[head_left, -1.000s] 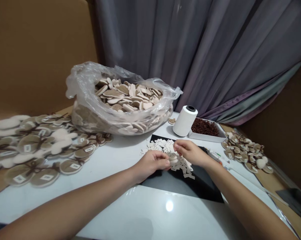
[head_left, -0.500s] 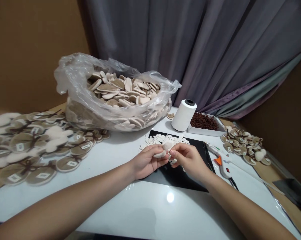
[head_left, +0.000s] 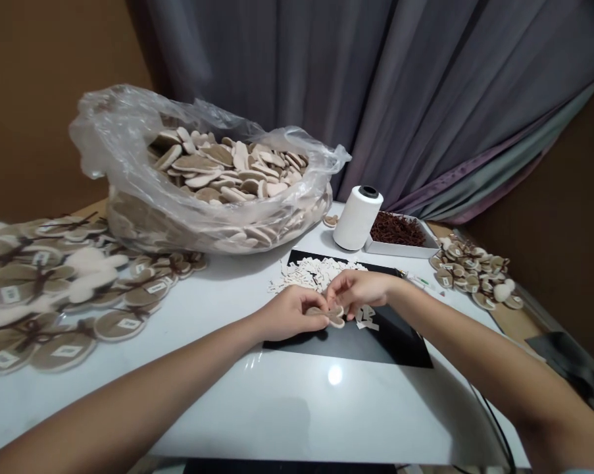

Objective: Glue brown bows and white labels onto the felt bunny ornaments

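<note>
Left hand [head_left: 285, 313] and right hand [head_left: 360, 289] are together above the black mat [head_left: 348, 345], both on one small tan felt piece [head_left: 332, 316] shaped like a bow. The piece sits between them near the mat's near edge, just off the left hand's fingertips. Its long axis runs nearly side to side, dipping slightly to the right. Left fingers [head_left: 316, 312] hold its left end, while right fingertips [head_left: 334, 288] pinch down on it from above, near its middle. The left hand is nearer its left end, and the right hand is over its upper edge.

A heap of small white paper labels [head_left: 316, 275] covers the far part of the mat, with a few more labels [head_left: 367, 317] just beneath the right hand. Past the mat's far edge stand a white thread cone [head_left: 356, 218] and a white tray of brown strands [head_left: 398, 232]. A clear plastic bag [head_left: 99, 131] of tan felt pieces fills the table's far left, and labelled round pieces [head_left: 119, 326] lie along its left side.
</note>
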Available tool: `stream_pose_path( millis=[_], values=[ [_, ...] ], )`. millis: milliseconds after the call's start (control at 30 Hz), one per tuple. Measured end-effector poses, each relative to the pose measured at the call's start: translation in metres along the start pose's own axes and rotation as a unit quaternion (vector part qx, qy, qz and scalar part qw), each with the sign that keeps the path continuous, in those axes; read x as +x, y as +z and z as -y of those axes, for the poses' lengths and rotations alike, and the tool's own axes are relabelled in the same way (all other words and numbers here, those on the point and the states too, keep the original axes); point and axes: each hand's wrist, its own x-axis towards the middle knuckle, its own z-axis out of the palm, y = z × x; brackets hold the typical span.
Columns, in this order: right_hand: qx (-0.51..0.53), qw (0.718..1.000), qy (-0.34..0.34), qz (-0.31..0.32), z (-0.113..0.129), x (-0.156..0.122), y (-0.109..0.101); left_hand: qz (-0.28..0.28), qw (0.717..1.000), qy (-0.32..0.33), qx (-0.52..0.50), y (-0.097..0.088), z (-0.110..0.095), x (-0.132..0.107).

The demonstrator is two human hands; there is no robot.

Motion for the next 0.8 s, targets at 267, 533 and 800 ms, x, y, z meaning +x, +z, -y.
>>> stream_pose_path(
  millis=[267,533,800],
  values=[
    [-0.182,0.966,-0.071,-0.169,0.002,-0.002,0.024,-0.070,0.979,0.006,0.190,0.004,-0.004,-0.003],
    [-0.454,0.780,-0.261,-0.342,-0.022,-0.015,0.059,-0.108,0.978,0.000,0.178,0.010,-0.001,-0.003],
    [-0.378,0.765,-0.335,-0.399,-0.036,-0.025,0.070,-0.119,0.981,0.011,0.156,0.012,-0.005,-0.006]
  ],
)
